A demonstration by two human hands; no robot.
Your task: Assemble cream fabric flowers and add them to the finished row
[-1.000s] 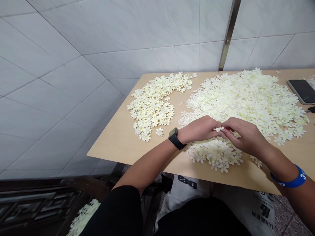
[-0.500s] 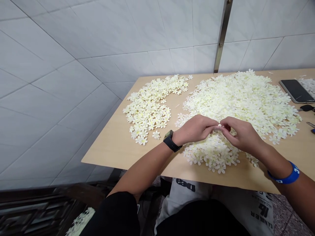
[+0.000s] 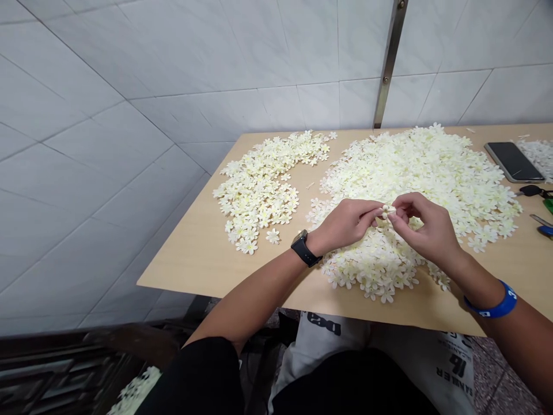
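Observation:
Above the big pile of pale cream artificial flowers (image 3: 415,167), my two hands meet fingertip to fingertip. Between them is a small cream artificial flower (image 3: 386,211), mostly covered by the fingers. My left hand (image 3: 352,223), with a black watch at the wrist, pinches it from the left side. From the right, my right hand (image 3: 425,225) pinches the same flower between thumb and fingers; a blue band circles that wrist. A smaller curved pile of yellow-centred flowers (image 3: 263,196) lies on the table (image 3: 190,248), left of my hands.
A phone (image 3: 514,161) lies at the right beside a heap of small white pieces (image 3: 538,154). Black keys (image 3: 532,191) and a blue-handled tool (image 3: 545,230) are near the right edge. Tiled wall (image 3: 216,52) borders the table's back. More flowers (image 3: 136,392) sit low at the left.
The flower between my fingertips shows more of its petals now. My right hand's fingers have risen and spread slightly around it. The view has shifted a little.

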